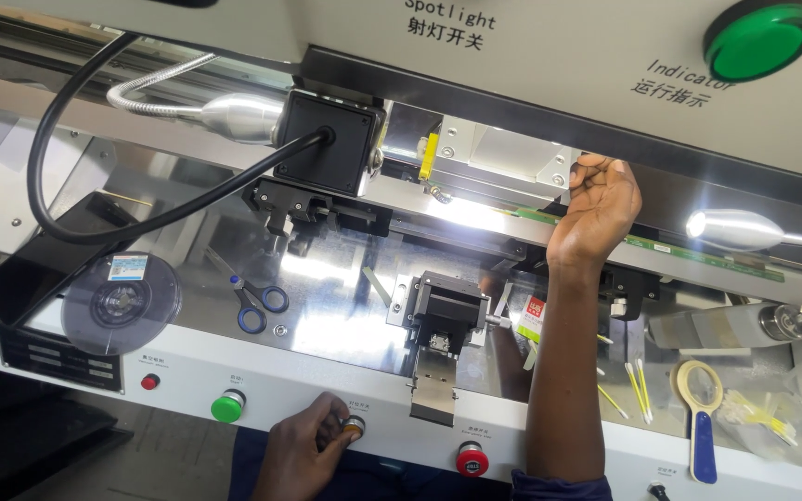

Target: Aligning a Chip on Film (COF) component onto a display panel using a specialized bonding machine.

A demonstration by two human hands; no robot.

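At the bonding machine, our left hand (303,445) pinches the small metal knob (354,427) on the white front panel (187,371), while our right hand (596,206) curls loosely against the long green strip (698,252) under the hood. We judge a slow turn best, strip held steady.

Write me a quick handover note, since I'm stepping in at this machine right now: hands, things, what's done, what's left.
Left hand: fingers on the small round knob on the white front panel.
Right hand: raised, fingers curled at the long green strip under the upper housing.
Black clamp block sits mid-deck; scissors lie left, cotton swabs and a magnifier right.
Done: both spotlights lit.
Left: cannot tell; strip in hand, knob under the fingers.
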